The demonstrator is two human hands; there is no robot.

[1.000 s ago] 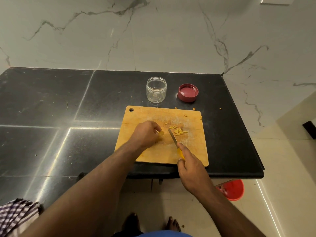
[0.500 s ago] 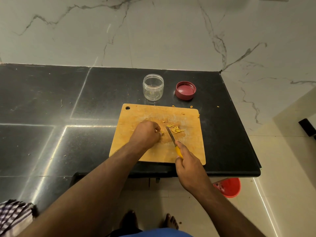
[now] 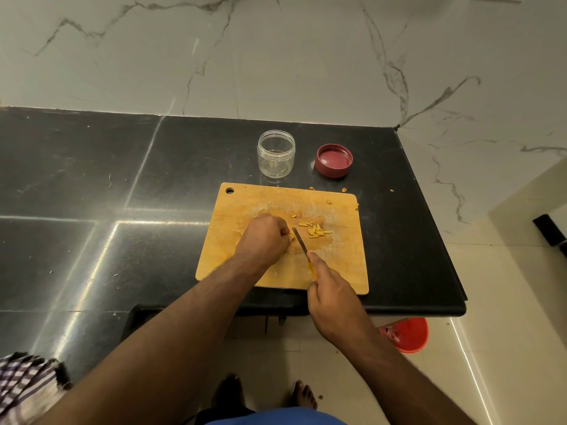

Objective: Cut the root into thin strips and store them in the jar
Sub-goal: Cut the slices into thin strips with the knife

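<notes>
A wooden cutting board [image 3: 276,271] lies on the black stone surface [image 3: 92,194], a little right of the middle of the frame, with a hanging hole at its upper left corner. The left hand [image 3: 264,237] rests on the middle of the board, fingers curled down over a small yellow piece of root [image 3: 291,237]; only a sliver of the piece shows at the fingertips, so its shape cannot be told. The left grip is narrow, pinning the root to the wood.

The right hand [image 3: 329,297], at the lower right of the board, has its grip closed round the yellow handle of a small knife [image 3: 302,245], with the index finger stretched forward along the top. The thin blade points up and left in the frame, its tip just beside the left fingertips and the root.

Just right of the blade lies a small heap of cut strips [image 3: 316,230], yellow and short. A few stray bits sit near the board's upper right edge and on the surface beyond it.

Above the board stands an open clear jar [image 3: 276,153], upright; whether anything is inside cannot be told. To its right, apart from it, a dark red lid [image 3: 333,160] lies with its inside facing up.

At lower right, on the tiled floor, a red bucket [image 3: 406,334] shows below the surface's edge. A checked cloth [image 3: 24,384] sits at lower left.
</notes>
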